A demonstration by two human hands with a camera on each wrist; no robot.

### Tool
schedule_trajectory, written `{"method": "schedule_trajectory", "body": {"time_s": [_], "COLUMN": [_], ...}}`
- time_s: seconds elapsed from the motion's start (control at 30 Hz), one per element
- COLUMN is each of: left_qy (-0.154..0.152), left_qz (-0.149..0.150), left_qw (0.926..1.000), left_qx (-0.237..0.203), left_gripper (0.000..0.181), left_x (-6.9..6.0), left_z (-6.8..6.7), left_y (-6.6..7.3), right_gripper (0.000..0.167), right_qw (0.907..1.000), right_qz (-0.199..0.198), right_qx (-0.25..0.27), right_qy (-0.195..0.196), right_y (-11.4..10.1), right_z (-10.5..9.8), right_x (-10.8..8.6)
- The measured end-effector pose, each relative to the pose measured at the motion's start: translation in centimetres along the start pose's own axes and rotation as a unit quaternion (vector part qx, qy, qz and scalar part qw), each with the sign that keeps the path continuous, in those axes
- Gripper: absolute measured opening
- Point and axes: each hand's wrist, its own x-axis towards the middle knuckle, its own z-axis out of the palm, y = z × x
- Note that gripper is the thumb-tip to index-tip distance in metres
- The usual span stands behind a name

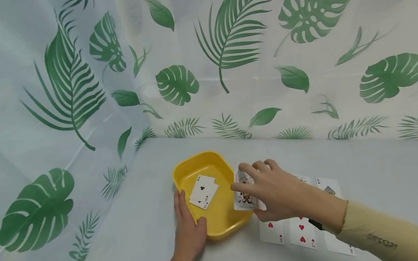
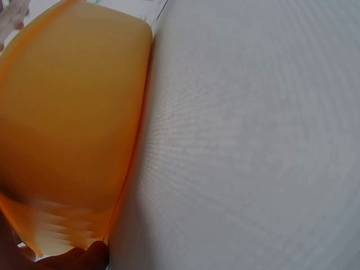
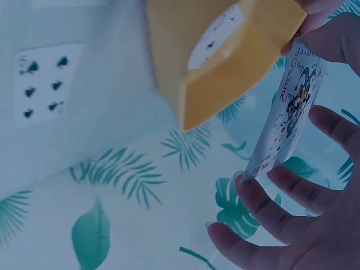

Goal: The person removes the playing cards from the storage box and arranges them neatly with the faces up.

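Note:
A joker card (image 1: pixel 244 193) is pinched between the thumb and fingers of my right hand (image 1: pixel 284 189), held above the right rim of a yellow tray (image 1: pixel 224 228). The right wrist view shows the same joker card (image 3: pixel 292 109) held at its two short ends by the right hand (image 3: pixel 304 219). Inside the tray lie a few overlapping playing cards, an ace of clubs (image 1: pixel 202 188) on top. At the tray's left side, my left hand (image 1: pixel 189 236) grips the rim, thumb at the near left edge. In the left wrist view the tray wall (image 2: pixel 73 112) hides most of that hand.
Right of the tray, several cards lie on the pale table (image 1: pixel 149 167), among them a heart card (image 1: pixel 271 233), another heart card (image 1: pixel 302 235) and a picture card (image 1: pixel 329 186), partly under the right forearm. A six of spades (image 3: pixel 45 84) shows too. Leaf-printed curtains stand behind and left.

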Motion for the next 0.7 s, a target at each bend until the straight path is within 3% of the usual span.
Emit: {"method": "schedule_trajectory", "body": {"time_s": [0.4, 0.7], "left_qy": [-0.004, -0.006], "left_qz": [-0.011, -0.011], "left_qw": [0.9999, 0.9998], "left_qx": [-0.012, -0.014], "left_gripper": [0.088, 0.087], "left_x": [-0.1, -0.1], "left_z": [-0.2, -0.2], "left_y": [0.0, 0.3], "right_gripper": [0.066, 0.066], "right_qw": [0.9946, 0.9925], "right_qz": [0.058, 0.033], "right_qx": [0.085, 0.109], "right_qy": [-0.018, -0.045], "right_y": [-1.5, -4.4], "right_z": [2.3, 5.6], "right_x": [-7.2, -9.4]}}
